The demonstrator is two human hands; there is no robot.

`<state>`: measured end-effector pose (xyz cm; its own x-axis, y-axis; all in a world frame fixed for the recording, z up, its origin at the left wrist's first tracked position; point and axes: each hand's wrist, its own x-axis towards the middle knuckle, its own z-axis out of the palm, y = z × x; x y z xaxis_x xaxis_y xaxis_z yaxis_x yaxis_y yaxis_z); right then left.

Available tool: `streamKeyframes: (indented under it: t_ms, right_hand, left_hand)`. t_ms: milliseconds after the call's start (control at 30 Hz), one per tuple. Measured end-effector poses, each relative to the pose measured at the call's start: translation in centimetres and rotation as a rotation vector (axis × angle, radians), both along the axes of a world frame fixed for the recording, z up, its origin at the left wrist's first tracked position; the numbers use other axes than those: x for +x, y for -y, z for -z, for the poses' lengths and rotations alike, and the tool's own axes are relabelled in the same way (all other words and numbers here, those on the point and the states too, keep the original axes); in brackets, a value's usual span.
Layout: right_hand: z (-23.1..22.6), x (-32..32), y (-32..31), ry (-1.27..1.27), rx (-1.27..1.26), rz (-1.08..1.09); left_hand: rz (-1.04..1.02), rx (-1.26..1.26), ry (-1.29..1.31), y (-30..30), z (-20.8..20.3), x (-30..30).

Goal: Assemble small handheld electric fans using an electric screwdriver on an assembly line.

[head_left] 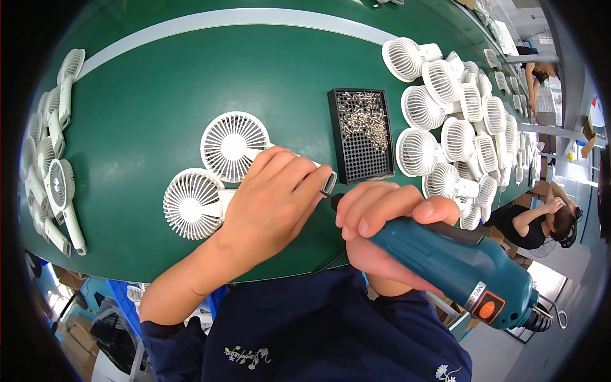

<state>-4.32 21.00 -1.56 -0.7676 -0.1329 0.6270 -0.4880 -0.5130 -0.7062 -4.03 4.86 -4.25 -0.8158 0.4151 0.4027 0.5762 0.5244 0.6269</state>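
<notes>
Grips a smooth teal, barrel-shaped electric screwdriver (pixel 455 267) in the right hand (pixel 388 216); clasps a ribbed, round-headed white plastic fan (pixel 234 145) under the left hand (pixel 270 204), over a glossy green tabletop (pixel 140 127).

I see a green table (pixel 286 70) with a long pale strip (pixel 242 17) toward twelve o'clock, cardboard boxes (pixel 75 349) at eight, and a grey beam (pixel 552 132) near three.

Nearer central fan (pixel 190 209), its handle (pixel 226 198) mostly hidden
</notes>
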Motion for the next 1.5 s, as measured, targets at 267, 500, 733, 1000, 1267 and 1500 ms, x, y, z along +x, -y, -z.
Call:
streamKeyframes:
  t_ms: [267,500,733,1000,1267,1500]
  right_hand:
    - [-1.3,-0.9,-1.3,0.029,-0.122,0.09]
    - [-0.4,-7.3,-2.1,0.111,-0.171,0.379]
    - [1.3,-7.2,-1.6,0.166,-0.137,0.31]
    - [-1.4,-5.4,-1.9,0.197,-0.296,0.281]
    - [-2.5,-3.2,-1.6,0.328,-0.317,0.122]
    - [-2.2,-2.6,-1.3,0.359,-0.32,0.098]
  left_hand:
    - [-0.007,-0.003,0.012,0.0,-0.1,0.1]
    - [-0.06,-0.036,-0.046,-0.5,0.2,0.1]
    - [-0.146,-0.022,-0.048,-0.9,0.1,-0.2]
    - [-0.155,0.013,-0.046,-0.8,-0.2,-0.2]
    - [-0.059,0.148,0.013,-0.3,-0.8,-0.3]
    - [-0.019,0.139,0.063,0.0,-0.7,-0.1]
